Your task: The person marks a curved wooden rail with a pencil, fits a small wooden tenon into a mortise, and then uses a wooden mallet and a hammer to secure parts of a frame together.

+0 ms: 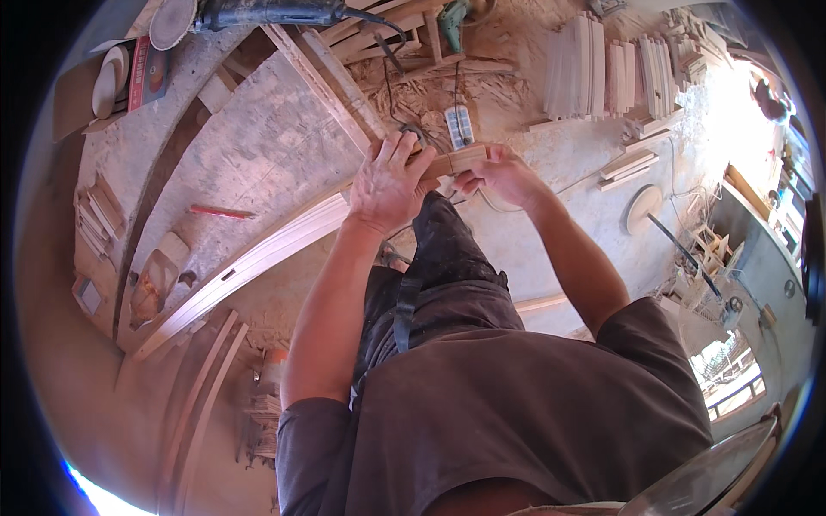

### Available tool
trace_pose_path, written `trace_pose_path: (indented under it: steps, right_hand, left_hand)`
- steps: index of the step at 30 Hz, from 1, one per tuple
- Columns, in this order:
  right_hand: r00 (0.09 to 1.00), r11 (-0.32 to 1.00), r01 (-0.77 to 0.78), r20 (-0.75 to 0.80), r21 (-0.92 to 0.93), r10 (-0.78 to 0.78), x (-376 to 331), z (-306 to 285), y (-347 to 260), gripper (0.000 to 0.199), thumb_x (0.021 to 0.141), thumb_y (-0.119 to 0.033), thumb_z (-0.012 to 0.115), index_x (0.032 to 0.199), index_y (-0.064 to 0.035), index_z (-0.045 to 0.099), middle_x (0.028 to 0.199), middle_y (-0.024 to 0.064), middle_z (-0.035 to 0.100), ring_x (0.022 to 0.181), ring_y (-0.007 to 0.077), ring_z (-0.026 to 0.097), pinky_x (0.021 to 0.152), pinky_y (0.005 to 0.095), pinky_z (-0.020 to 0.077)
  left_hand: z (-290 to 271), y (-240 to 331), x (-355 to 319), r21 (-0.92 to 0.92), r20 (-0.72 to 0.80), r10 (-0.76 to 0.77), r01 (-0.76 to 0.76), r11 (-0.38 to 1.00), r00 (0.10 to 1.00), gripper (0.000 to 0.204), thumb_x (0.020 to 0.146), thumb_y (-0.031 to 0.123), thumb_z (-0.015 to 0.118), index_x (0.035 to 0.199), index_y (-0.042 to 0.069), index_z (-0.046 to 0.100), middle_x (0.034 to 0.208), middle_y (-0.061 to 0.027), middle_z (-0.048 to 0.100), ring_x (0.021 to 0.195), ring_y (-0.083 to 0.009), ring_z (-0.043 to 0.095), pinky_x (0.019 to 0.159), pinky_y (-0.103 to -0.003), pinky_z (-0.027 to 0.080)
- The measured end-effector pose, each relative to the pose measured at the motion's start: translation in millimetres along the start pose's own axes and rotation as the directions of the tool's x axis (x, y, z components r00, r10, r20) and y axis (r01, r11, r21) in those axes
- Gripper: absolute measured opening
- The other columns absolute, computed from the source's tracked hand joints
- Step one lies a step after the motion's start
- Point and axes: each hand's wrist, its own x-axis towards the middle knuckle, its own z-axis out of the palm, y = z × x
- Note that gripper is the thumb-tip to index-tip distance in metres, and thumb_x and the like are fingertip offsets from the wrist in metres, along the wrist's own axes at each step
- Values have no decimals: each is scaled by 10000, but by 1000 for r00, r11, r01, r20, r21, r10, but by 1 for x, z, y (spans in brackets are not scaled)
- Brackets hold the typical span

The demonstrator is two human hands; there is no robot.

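A short piece of wood [461, 161] reaches out past the right corner of the workbench [258, 146]. My left hand [385, 187] is wrapped over its left end, the thumb lying along the near side. At the other end, the curled fingers of my right hand [508, 178] grip the wood. A dark seam shows across the piece between my hands. Long pale wooden strips [284, 236] run along the bench's near edge, beside my left wrist. A red pencil [222, 211] lies on the benchtop.
A blue power tool [267, 12] with a round disc rests at the far left. A green drill [453, 24] and a power strip [459, 127] lie beyond my hands. Stacked boards [575, 69] stand far right on the dusty floor, nearer than them a standing fan [644, 209].
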Motion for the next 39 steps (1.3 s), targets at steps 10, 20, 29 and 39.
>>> trace_pose_path:
  steps: [10,20,29,39]
  right_hand:
    - [833,826,140,-385,-546,-396,27,157,1,140,904,-80,751,994,17,706,856,127,759,669,178,721,565,317,544]
    - [794,848,411,-325,-334,-513,102,307,62,199,1005,-205,633,1081,-21,624,812,151,717,590,231,667,515,366,500]
    - [851,993,115,-512,-34,-116,135,405,157,169,970,-225,605,961,-67,664,641,41,592,455,132,487,403,280,310]
    - [976,838,-137,-215,-528,24,136,498,219,191,957,-228,640,947,-44,690,668,9,610,531,101,562,469,260,394]
  left_hand:
    - [-47,-9,-64,-3,-147,-212,214,977,966,451,818,121,753,1246,41,634,993,-150,688,930,-367,670,810,-504,525]
    - [-124,-116,-166,205,-141,-375,398,894,916,333,846,140,696,1177,106,663,1007,-166,714,1037,-340,679,924,-480,483]
    - [-138,-130,-301,-281,-408,-281,173,944,868,508,782,51,723,1283,29,643,1304,-142,623,1195,-382,561,1056,-508,450]
    - [-170,-161,-453,-175,-301,-324,281,943,897,501,767,33,704,1262,38,627,1152,-176,611,1087,-371,602,932,-469,506]
